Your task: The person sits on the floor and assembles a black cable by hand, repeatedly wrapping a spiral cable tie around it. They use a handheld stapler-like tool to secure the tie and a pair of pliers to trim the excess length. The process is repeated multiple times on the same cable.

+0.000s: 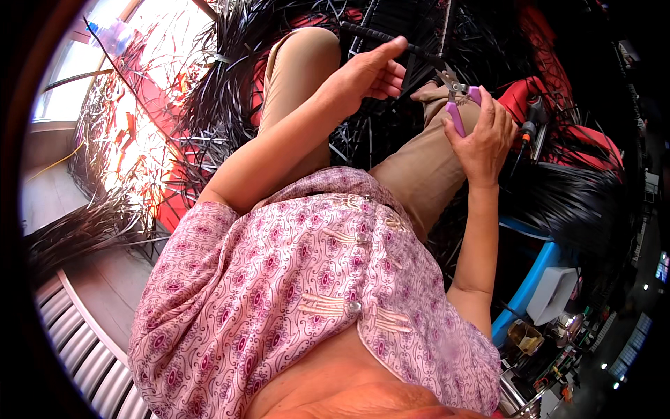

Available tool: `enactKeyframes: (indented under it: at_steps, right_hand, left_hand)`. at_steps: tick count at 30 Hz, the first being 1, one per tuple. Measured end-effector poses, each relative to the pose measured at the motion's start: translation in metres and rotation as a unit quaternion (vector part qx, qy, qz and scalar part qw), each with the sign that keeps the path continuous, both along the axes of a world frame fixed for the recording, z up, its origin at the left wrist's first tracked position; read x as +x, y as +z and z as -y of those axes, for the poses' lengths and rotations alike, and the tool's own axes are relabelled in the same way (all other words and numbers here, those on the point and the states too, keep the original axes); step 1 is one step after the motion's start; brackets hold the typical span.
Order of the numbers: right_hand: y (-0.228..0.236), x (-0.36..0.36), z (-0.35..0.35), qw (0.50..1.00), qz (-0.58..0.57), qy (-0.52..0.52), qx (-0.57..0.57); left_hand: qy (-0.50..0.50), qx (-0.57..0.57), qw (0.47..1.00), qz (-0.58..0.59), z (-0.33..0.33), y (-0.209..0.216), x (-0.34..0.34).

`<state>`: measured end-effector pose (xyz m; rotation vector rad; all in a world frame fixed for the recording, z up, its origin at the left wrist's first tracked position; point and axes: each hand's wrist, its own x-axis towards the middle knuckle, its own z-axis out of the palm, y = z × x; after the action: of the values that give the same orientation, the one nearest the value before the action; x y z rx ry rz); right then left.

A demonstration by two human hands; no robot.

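Seated person (279,258), one, in a pink blouse with purple scrollwork and tan trousers (419,167), knees apart; hours are read from the lap, twelve straight ahead.

Shiny black flat strips (220,105), in a great tangle at ten o'clock; a denser sheaf of black strips (562,202) at three.

Red sheeting (169,215), partly under the strips, at nine.

Pale slatted seat with a curved edge (84,359), at eight.

Dark frame with parallel bars (391,17), at twelve, between and beyond the knees; across it runs a black rod with a wrapped surface (361,31).

Bright blue curved piece (528,286), at four, a white open box (553,297) just beside it.

Left hand (373,75), bare, at twelve: thumb stretched out at the rod, other fingers loosely curled. Whether they pinch anything, or the thumb touches the rod or only crosses it, I cannot tell.

Right hand (486,136), bare, between two and three: fingers and thumb wrapped around the handles of purple-handled metal shears (456,117). Shears at two, above the right thigh; handles spread, blades pointing toward eleven, near the rod.

Black-and-orange hand tool (532,122), just beyond the right hand's knuckles.
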<state>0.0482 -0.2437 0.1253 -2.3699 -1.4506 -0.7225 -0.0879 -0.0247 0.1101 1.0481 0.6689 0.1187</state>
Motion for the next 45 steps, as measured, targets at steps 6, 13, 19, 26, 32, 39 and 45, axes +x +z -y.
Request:
enactKeyframes:
  at_steps: [6, 13, 19, 26, 32, 39, 45]
  right_hand:
    - [-0.031, 0.031, -0.022, 0.999, 0.028, 0.039, -0.023]
    - [-0.040, 0.043, -0.041, 0.994, 0.085, 0.057, -0.032]
    - [-0.036, 0.049, -0.048, 0.987, 0.145, 0.063, -0.027]
    - [-0.034, 0.061, -0.055, 0.966, 0.248, 0.066, -0.045]
    - [-0.034, 0.066, -0.055, 0.961, 0.255, 0.053, -0.094]
    - [-0.029, 0.055, -0.055, 0.973, 0.194, 0.086, -0.091]
    - [-0.015, 0.038, -0.026, 0.996, 0.057, 0.045, 0.051]
  left_hand:
    - [0.007, 0.025, 0.995, 0.096, 0.018, -0.028, 0.005]
    - [0.016, 0.030, 0.994, 0.105, 0.025, -0.035, 0.001]
    - [0.023, 0.023, 0.993, 0.116, 0.026, -0.034, 0.003]
    - [0.031, -0.069, 0.988, 0.134, 0.022, -0.029, 0.006]
    - [0.021, -0.056, 0.988, 0.139, 0.019, -0.036, 0.007]
    - [0.005, 0.056, 0.990, 0.131, 0.018, -0.054, 0.006]
    - [-0.269, 0.354, 0.896, -0.011, 0.017, -0.040, -0.023]
